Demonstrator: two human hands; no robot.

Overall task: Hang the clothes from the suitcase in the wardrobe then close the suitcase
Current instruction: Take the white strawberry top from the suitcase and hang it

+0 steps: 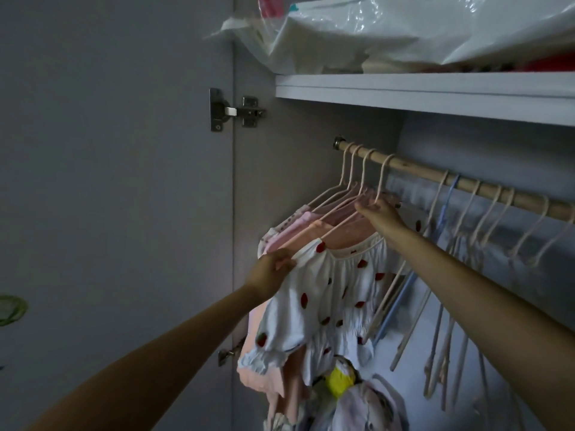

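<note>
- View into an open grey wardrobe point(311, 169), dimly lit, with a round pale wooden hanging rail point(413, 173) running from upper left down to the right
- A white short-sleeved garment printed with red strawberries point(323, 293) hangs on a slim pale pink hanger point(378, 185) hooked over the rail, in front of several pink garments point(311, 223) on similar hangers to its left
- The left hand point(272, 270) pinches the white garment's left shoulder edge, fingers closed on the fabric
- The right hand point(378, 213) reaches up just below the rail, fingers closed around the neck of the pale pink hanger
- To the right, a row of empty pale hangers point(485, 219) and one light blue hanger point(441, 219) hang on the same rail
- Above, a white shelf point(420, 88) holds crinkled clear and white plastic bags point(404, 29)
- The suitcase is out of view
</note>
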